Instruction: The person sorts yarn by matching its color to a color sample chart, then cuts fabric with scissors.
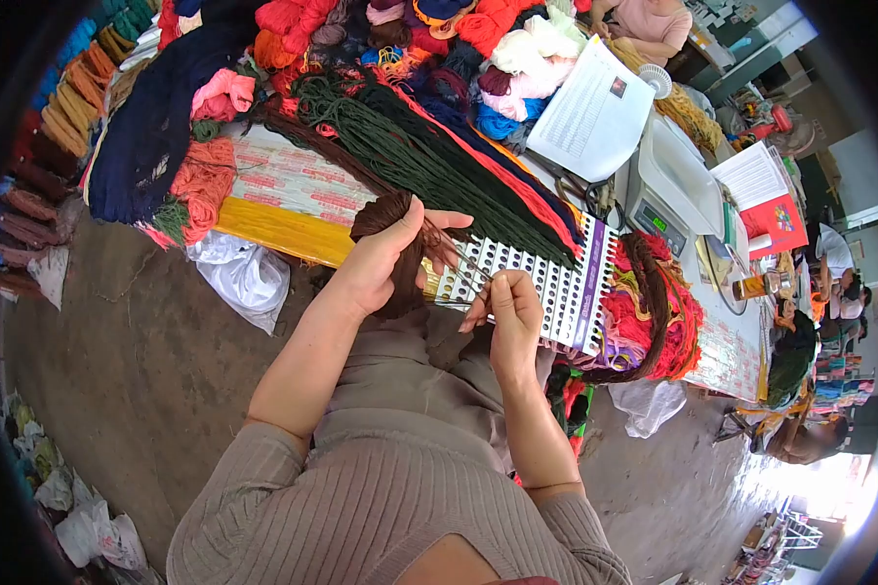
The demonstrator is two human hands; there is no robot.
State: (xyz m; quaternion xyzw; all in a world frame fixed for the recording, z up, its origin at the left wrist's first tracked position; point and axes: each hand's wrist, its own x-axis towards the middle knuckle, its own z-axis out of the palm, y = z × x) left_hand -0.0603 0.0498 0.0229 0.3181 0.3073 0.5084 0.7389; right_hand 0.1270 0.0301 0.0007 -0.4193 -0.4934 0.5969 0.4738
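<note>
My left hand (388,255) is wrapped round a bundle of dark brown yarn (396,292), which hangs down at the table's front edge. A few thin brown strands run from it to my right hand (515,314), whose thumb and forefinger pinch them. Under and beyond my hands lies a white board with rows of holes (562,297) and a purple printed strip. Long dark green yarn (439,171) reaches the board's far edge, alongside red and navy lengths. Right of the board sits a heap of red and pink yarn (668,317) with a brown hank across it.
Behind the board are a printed sheet (590,112), scissors (603,203) and a digital scale (659,222) with a white tray. Coloured skeins (488,34) pile up at the back. A navy hank (141,146) drapes at left. Another person (649,24) sits across the table.
</note>
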